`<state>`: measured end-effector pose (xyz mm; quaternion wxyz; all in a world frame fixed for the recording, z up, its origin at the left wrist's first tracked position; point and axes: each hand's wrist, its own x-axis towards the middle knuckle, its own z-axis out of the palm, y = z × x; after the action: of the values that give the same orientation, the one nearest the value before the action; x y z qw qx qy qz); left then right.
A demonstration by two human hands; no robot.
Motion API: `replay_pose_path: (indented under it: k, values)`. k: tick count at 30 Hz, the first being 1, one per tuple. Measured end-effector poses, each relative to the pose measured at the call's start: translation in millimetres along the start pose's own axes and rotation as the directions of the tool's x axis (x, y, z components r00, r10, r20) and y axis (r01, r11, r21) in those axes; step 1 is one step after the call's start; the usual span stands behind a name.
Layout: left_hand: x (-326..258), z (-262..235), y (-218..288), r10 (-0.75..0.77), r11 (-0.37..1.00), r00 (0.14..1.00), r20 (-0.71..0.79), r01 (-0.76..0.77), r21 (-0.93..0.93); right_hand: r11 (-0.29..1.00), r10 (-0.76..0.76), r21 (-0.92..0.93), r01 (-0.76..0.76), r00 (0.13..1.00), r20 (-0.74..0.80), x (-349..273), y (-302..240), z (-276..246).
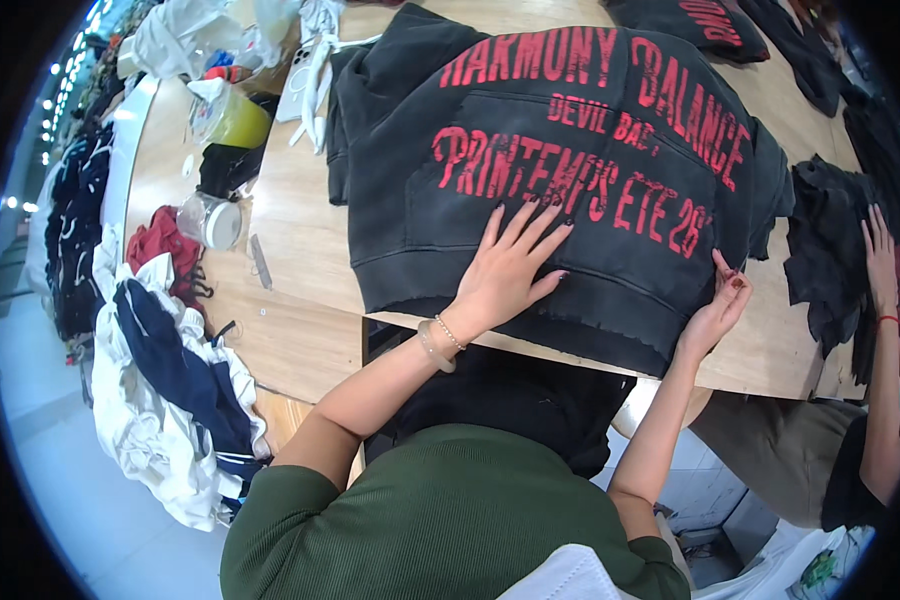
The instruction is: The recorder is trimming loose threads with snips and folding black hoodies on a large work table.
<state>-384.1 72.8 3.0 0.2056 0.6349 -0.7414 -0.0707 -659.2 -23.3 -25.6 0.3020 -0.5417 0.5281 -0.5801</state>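
A washed-black sweatshirt (390,200) with large red lettering and a front pocket lies spread on the wooden table, its frayed hem toward me. My left hand (510,265) rests flat on its lower front with the fingers spread; a bangle and a thin bracelet circle that wrist. At the garment's lower right edge, my right hand (720,300) has its fingers curled in, with the thumb against the fabric. The hem hangs slightly over the table's near edge.
A clear cup of yellow-green liquid (232,118), a phone (296,90) and a lidded jar (220,222) stand or lie at left. White and navy garments (170,390) are heaped at the table's left edge. At right, another person's hand (880,260) touches dark cloth (825,250).
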Motion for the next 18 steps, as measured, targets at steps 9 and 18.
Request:
replay_pose_path:
  k: [9, 18]
  values:
    - [71.1, -49.3, -76.8, -0.471, 0.881, 0.675, -0.568, 0.39, -0.268, 1.0, -0.003, -0.009, 0.003, 1.0, 0.018, 1.1, -4.5, 2.5]
    - [97.1, -50.9, -137.1, -0.699, 0.571, 0.7, -0.145, 0.424, -0.703, 0.998, -0.004, 0.057, 0.004, 1.0, -0.001, 1.2, -15.0, 4.9]
